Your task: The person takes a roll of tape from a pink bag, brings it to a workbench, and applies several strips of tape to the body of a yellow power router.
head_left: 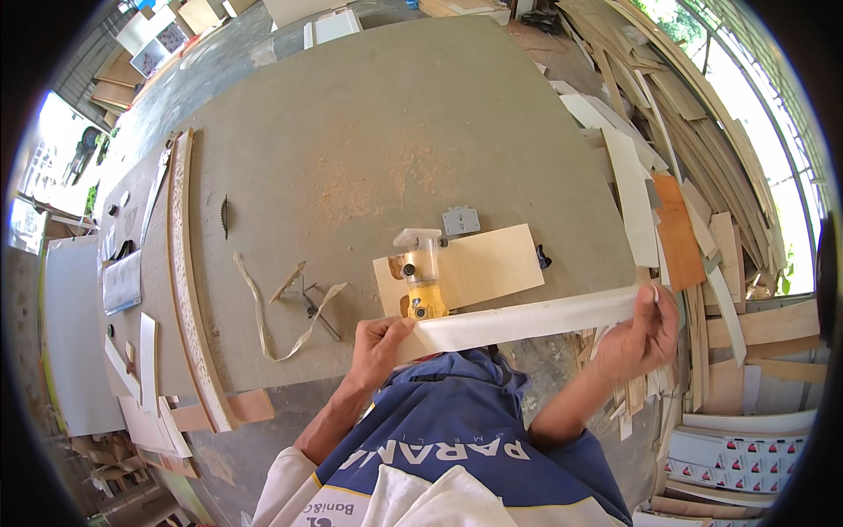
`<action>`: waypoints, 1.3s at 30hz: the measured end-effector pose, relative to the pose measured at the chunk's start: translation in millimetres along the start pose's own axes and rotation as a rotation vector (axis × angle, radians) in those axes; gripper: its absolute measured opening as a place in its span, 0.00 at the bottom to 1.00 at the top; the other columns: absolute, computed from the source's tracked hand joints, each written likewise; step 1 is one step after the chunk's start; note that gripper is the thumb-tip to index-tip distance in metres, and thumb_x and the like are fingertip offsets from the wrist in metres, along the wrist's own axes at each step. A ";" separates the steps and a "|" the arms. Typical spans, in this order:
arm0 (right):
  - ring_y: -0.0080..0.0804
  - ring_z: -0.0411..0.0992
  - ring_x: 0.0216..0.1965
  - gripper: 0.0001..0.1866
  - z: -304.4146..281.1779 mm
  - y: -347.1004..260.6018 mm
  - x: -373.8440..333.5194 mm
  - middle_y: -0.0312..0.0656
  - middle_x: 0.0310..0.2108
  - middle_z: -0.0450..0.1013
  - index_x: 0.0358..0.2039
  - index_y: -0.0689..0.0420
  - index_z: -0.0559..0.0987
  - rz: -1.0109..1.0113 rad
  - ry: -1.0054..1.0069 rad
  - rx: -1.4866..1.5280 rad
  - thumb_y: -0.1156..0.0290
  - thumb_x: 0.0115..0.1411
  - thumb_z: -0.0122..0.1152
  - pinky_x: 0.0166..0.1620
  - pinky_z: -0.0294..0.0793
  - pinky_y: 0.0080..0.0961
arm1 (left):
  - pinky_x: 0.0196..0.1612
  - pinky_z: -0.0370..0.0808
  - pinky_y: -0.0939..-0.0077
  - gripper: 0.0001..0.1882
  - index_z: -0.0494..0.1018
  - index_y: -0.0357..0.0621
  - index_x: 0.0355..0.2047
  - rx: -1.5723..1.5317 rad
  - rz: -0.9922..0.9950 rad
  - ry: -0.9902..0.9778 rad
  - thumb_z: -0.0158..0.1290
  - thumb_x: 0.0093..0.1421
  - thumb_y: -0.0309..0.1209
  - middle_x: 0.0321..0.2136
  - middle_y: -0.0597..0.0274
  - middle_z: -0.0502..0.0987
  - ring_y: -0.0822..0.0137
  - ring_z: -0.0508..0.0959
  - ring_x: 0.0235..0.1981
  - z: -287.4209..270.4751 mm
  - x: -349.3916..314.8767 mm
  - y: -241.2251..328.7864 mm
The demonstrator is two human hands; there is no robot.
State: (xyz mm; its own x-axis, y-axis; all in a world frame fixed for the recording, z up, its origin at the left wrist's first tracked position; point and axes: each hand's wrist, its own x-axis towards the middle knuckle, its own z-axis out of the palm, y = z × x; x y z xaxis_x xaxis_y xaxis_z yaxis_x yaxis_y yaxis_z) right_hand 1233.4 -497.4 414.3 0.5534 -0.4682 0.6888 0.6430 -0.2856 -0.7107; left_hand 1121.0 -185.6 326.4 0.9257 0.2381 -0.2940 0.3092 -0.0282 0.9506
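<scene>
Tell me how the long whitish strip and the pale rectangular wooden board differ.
The long whitish strip is held in the left hand and right hand; the pale rectangular wooden board lies on the broad grey-brown tabletop. The strip looks longer and narrower than the board. Both are light-coloured.

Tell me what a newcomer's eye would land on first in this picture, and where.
Probably the long whitish strip, stretched between the left hand and the right hand at the near side of the large grey-brown table. Just beyond the strip's left end, the bright yellow power tool stands out against a pale wooden board. Farther out, reddish-brown sawdust is scattered across the table's middle.
</scene>
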 end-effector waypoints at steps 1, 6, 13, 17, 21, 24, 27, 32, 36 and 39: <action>0.30 0.77 0.39 0.07 -27.5 2.6 9.1 0.44 0.38 0.80 0.39 0.66 0.83 -0.296 -0.014 -0.656 0.79 0.61 0.68 0.43 0.76 0.29 | 0.21 0.60 0.73 0.19 0.75 0.41 0.19 -0.190 -0.066 0.055 0.54 0.68 0.33 0.16 0.70 0.73 0.80 0.62 0.19 -1.0 3.1 -6.7; 0.41 0.77 0.46 0.11 -83.0 -70.5 88.9 0.53 0.41 0.79 0.45 0.72 0.79 -0.297 0.152 -0.006 0.78 0.65 0.63 0.49 0.77 0.37 | 0.24 0.61 0.74 0.20 0.76 0.39 0.22 -0.225 0.014 0.472 0.52 0.69 0.39 0.20 0.73 0.72 0.80 0.66 0.22 -62.0 43.0 -17.1; 0.38 0.74 0.38 0.07 -10.8 -94.0 105.7 0.51 0.36 0.77 0.40 0.72 0.80 -0.406 -0.376 -0.333 0.82 0.62 0.65 0.40 0.74 0.27 | 0.43 0.70 0.60 0.18 0.80 0.40 0.29 0.844 0.528 0.580 0.52 0.70 0.41 0.27 0.52 0.80 0.52 0.78 0.34 -50.2 158.5 -14.8; 0.34 0.74 0.37 0.09 16.4 -100.8 83.9 0.48 0.35 0.77 0.40 0.71 0.81 -0.254 -0.398 -0.233 0.84 0.59 0.69 0.39 0.73 0.24 | 0.52 0.69 0.56 0.15 0.82 0.42 0.34 0.944 0.483 0.533 0.55 0.67 0.40 0.33 0.53 0.82 0.51 0.77 0.46 -63.1 201.8 -92.9; 0.30 0.72 0.35 0.11 26.9 -103.4 69.9 0.45 0.34 0.76 0.40 0.70 0.81 -0.241 -0.397 -0.201 0.84 0.56 0.72 0.38 0.72 0.22 | 0.54 0.69 0.55 0.15 0.80 0.40 0.41 0.952 0.516 0.607 0.57 0.66 0.41 0.37 0.51 0.80 0.50 0.75 0.49 -54.1 187.2 -110.1; 0.28 0.71 0.34 0.11 32.6 -107.9 61.2 0.44 0.34 0.75 0.39 0.68 0.81 -0.207 -0.389 -0.187 0.83 0.56 0.73 0.36 0.70 0.20 | 0.54 0.69 0.56 0.20 0.77 0.39 0.49 0.581 0.548 0.747 0.57 0.66 0.43 0.41 0.50 0.79 0.53 0.75 0.49 -14.1 145.5 -74.4; 0.26 0.70 0.33 0.11 35.3 -106.7 56.3 0.43 0.35 0.75 0.39 0.67 0.81 -0.160 -0.351 -0.102 0.81 0.57 0.73 0.35 0.68 0.18 | 0.53 0.70 0.61 0.27 0.76 0.38 0.52 -0.450 0.072 0.024 0.52 0.68 0.50 0.44 0.56 0.79 0.58 0.76 0.47 25.1 89.8 -41.2; 0.24 0.70 0.33 0.08 29.3 -88.2 52.9 0.40 0.36 0.73 0.41 0.68 0.79 -0.094 -0.298 0.026 0.79 0.64 0.65 0.35 0.68 0.18 | 0.51 0.76 0.65 0.24 0.77 0.38 0.50 -0.943 -0.534 -0.573 0.54 0.68 0.48 0.41 0.60 0.80 0.65 0.78 0.48 71.2 37.4 11.3; 0.24 0.72 0.35 0.09 13.1 -45.0 43.3 0.41 0.37 0.76 0.40 0.66 0.81 0.113 -0.146 0.046 0.78 0.61 0.70 0.40 0.70 0.18 | 0.47 0.77 0.78 0.06 0.79 0.40 0.43 -0.939 -0.280 -0.491 0.59 0.65 0.23 0.38 0.66 0.81 0.74 0.80 0.40 60.9 24.8 -18.9; 0.23 0.73 0.36 0.10 0.8 1.1 22.9 0.39 0.37 0.77 0.41 0.66 0.81 0.258 -0.153 -0.025 0.75 0.62 0.70 0.40 0.71 0.18 | 0.45 0.76 0.78 0.04 0.80 0.40 0.41 -0.904 -0.314 -0.223 0.59 0.66 0.25 0.37 0.65 0.82 0.74 0.80 0.38 47.1 17.0 -24.9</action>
State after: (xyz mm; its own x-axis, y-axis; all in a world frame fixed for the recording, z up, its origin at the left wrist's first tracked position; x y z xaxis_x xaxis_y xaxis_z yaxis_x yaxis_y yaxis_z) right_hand 1247.2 -507.7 429.4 0.7714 -0.3966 0.4977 0.4590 -0.1949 -0.8668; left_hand 1139.3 -226.6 293.0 0.8787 -0.0831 -0.4701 0.3507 0.7807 0.5173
